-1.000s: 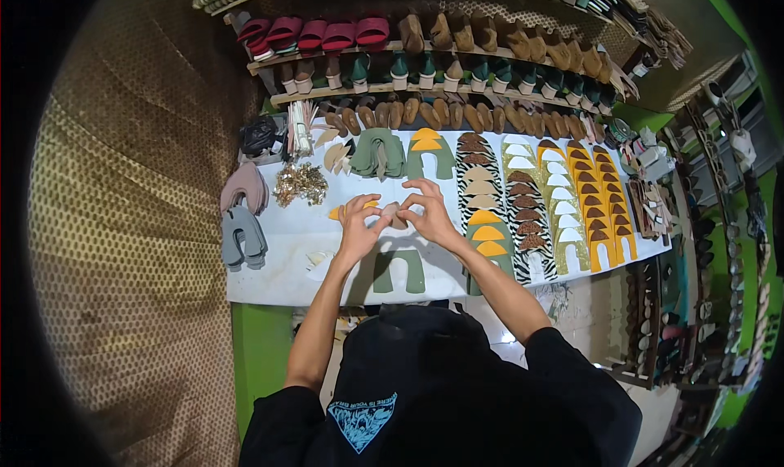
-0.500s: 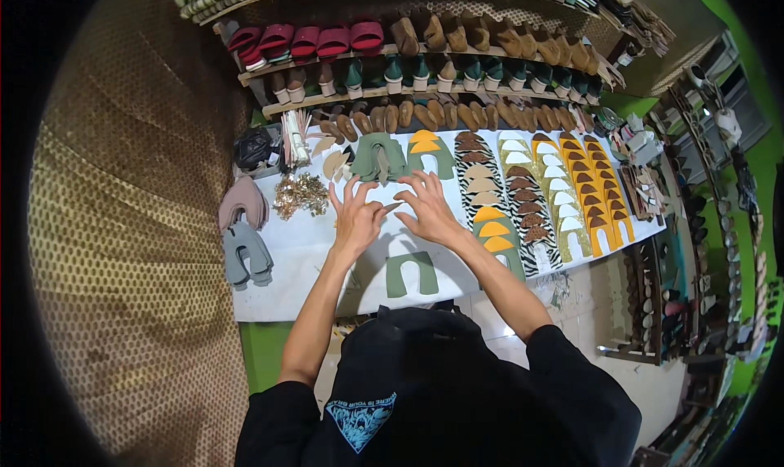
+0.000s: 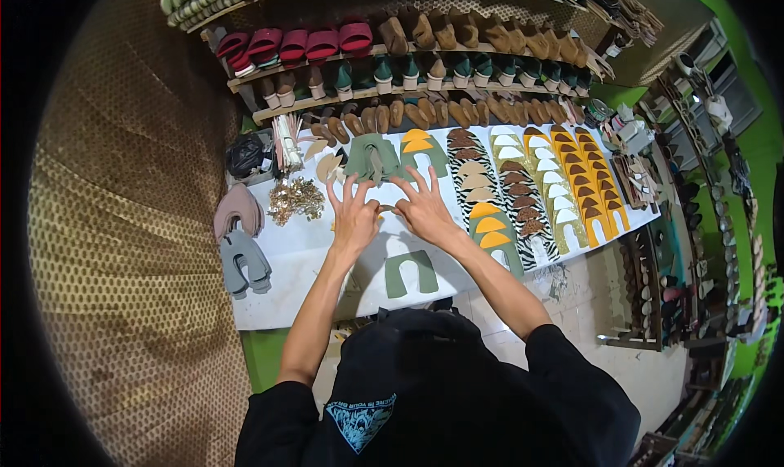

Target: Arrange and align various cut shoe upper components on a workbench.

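Both hands sit side by side over the middle of the white counter: I see the left hand with its fingers spread wide and pointing away from me, palm down, clenched on nothing, and the right hand just beside it, likewise splayed and flat. Between the two thumbs I can make out a small orange bit, but it is too small for me to tell what it is or whether either hand pinches it. Just beyond the fingertips of both hands lies a green arch-shaped cutout, near them but apart as far as I can judge. Another green arch-shaped cutout lies on the near side of the counter, just below the right wrist and between the two forearms, untouched. To the left of my left hand I see a heap of small brass-coloured fittings, and further left a pink stack of cutouts above a grey stack of cutouts, both well apart from the hands. To the right of my right hand run rows of overlapped pieces: a zebra-striped row, then pale and orange rows toward the far end. Behind the counter, wooden shelves carry red sandals and brown ones further right.
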`<state>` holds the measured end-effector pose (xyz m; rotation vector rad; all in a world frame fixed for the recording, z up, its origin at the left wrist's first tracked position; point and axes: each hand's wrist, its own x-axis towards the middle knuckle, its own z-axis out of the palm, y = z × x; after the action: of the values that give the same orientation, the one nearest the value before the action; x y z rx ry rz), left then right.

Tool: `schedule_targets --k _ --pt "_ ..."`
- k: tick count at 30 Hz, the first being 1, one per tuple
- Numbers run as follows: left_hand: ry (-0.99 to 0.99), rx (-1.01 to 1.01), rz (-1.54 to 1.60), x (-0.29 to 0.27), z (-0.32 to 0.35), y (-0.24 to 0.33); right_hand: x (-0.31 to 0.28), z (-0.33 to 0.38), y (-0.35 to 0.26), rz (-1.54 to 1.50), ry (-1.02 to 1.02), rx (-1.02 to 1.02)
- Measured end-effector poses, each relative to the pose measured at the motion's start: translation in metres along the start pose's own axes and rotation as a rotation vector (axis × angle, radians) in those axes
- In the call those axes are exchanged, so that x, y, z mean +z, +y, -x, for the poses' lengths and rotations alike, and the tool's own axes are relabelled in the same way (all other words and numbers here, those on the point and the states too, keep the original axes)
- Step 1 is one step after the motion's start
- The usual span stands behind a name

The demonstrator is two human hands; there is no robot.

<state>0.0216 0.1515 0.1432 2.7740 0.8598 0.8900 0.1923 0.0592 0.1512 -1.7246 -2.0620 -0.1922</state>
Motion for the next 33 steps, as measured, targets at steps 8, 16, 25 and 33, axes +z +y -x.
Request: schedule_targets --k 8,16,25,33 --pt "0.042 -0.002 0.091 0.005 -0.005 0.012 0.000 0.001 0.017 -0.076 0.041 -0.006" --pt "0.029 -0.168 0.033 0.016 -0.009 0.011 -0.015 -0.003 0.037 -0.166 0.168 -0.004" --pt "0.054 -0.335 -0.054 0.002 -0.026 0.024 -0.013 0.008 0.066 -0.204 0.224 -0.045" --pt "0.000 -0.064 -0.267 -0.005 -0.035 0.047 -0.018 -0.021 0.055 -0.143 0.202 -0.166"
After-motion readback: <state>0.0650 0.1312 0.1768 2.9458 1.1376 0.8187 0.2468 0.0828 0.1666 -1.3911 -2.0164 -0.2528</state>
